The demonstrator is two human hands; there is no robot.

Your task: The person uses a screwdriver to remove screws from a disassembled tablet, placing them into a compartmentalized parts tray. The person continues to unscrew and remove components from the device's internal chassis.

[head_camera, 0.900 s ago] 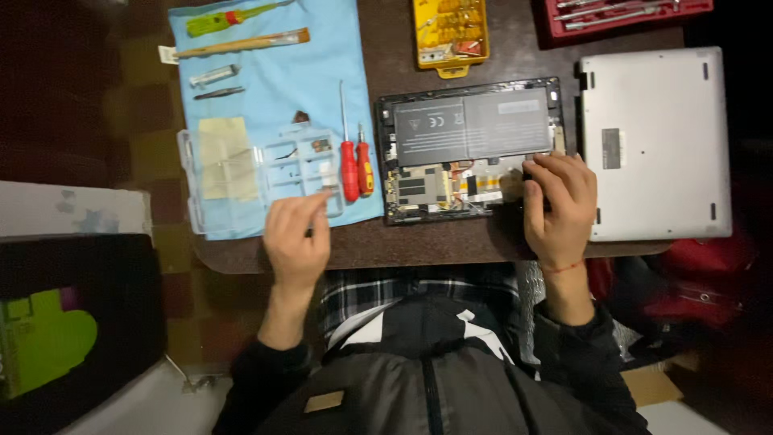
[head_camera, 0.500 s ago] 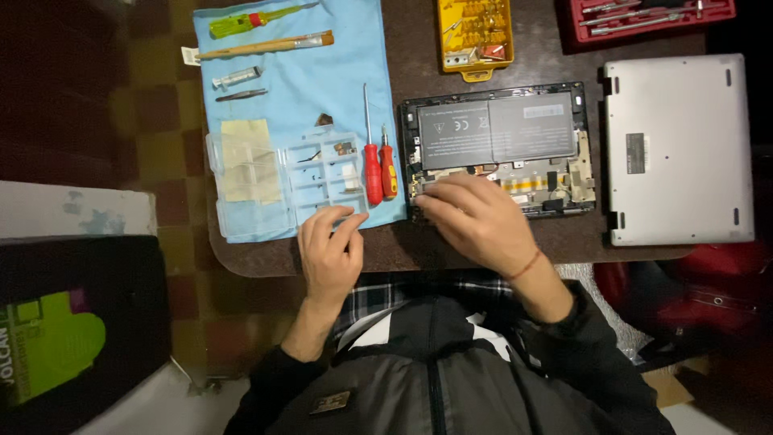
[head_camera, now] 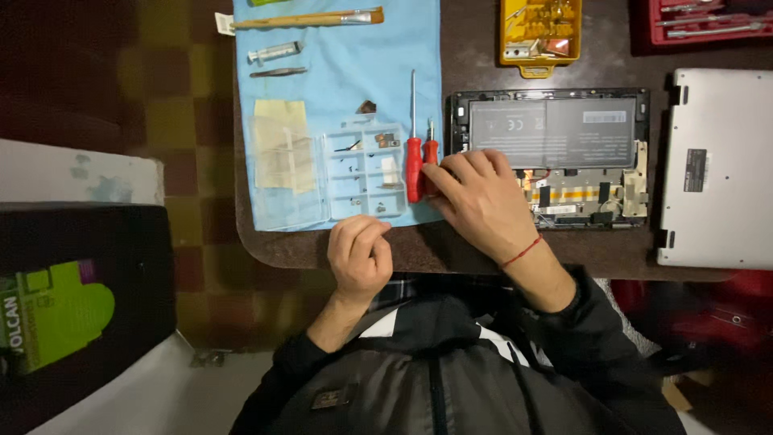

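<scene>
My right hand (head_camera: 479,201) reaches left across the opened laptop base (head_camera: 555,129), and its fingertips lie on the handle of the short red screwdriver (head_camera: 431,149). Whether they grip it is hidden. A long red screwdriver (head_camera: 414,165) lies right beside it on the blue mat (head_camera: 354,72). My left hand (head_camera: 360,251) rests curled at the table's front edge, just below the clear compartment box (head_camera: 362,169) of small screws. Nothing shows between its fingers.
The laptop's silver bottom cover (head_camera: 717,169) lies at the right. A yellow bit case (head_camera: 539,32) and a red tool case (head_camera: 700,20) sit at the back. A brush (head_camera: 306,18), a syringe (head_camera: 274,53) and tweezers (head_camera: 278,72) lie on the mat. A dark box (head_camera: 80,306) stands to the left.
My right hand has moved left from the laptop's circuit board to the red screwdrivers. My left hand has drawn back from the compartment box and curled up at the table edge.
</scene>
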